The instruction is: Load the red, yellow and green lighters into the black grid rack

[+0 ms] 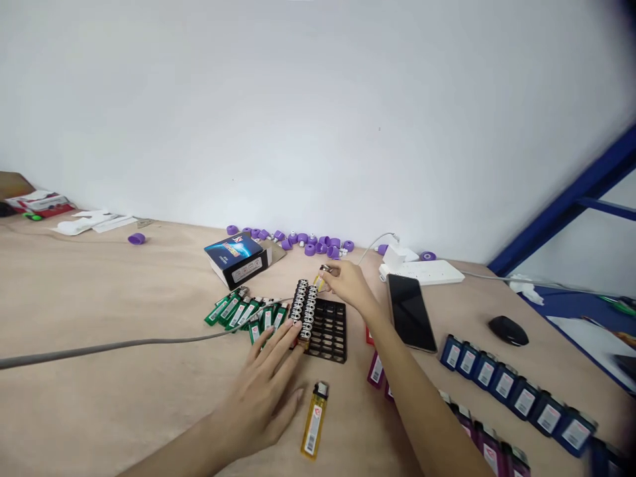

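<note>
Yellow lighter (318, 281) — gripped by right hand (350, 285), fingers closed | left hand (261, 391) — fingers spread on racked lighters (304, 308)

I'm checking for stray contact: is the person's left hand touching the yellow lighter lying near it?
Apart. The head view shows a plain gap between the left hand and the yellow lighter.

The lighter (315, 419) is yellow with a white-and-red label (312, 430), the caps (303, 242) purple, the grid tray (332, 331) black.
</note>
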The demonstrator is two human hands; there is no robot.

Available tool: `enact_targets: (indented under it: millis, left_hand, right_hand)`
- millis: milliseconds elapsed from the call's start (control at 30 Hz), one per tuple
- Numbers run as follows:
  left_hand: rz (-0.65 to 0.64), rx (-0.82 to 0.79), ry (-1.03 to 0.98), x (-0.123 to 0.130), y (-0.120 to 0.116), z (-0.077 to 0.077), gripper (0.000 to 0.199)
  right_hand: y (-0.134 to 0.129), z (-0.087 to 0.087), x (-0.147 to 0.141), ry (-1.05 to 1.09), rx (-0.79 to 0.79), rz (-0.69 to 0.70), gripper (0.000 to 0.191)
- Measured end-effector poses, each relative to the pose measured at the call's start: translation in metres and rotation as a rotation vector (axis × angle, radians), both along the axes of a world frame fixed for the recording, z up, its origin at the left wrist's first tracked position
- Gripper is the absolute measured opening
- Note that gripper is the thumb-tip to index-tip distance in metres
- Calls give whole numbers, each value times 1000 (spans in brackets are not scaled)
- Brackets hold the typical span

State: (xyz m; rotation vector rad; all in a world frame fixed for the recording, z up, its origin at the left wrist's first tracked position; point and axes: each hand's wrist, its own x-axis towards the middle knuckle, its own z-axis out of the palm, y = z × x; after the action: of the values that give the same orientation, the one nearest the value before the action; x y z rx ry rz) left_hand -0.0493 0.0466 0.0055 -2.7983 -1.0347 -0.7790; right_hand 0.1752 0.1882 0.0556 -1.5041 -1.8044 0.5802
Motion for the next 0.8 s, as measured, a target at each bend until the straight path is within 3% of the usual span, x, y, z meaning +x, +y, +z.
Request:
enact_targets:
  millis: [200, 600, 800]
  left_hand:
    - [12, 1, 30, 0, -2, 3, 54]
    - [8, -22, 30, 0, -3, 5, 45]
    - [3, -20, 32, 1, -3, 5, 41]
  right_hand:
    - [0, -10, -7, -78, -31, 108, 19]
    - [-4, -6, -8, -183, -38, 168, 19]
    - [-7, 1, -2, -244, -73, 313, 27]
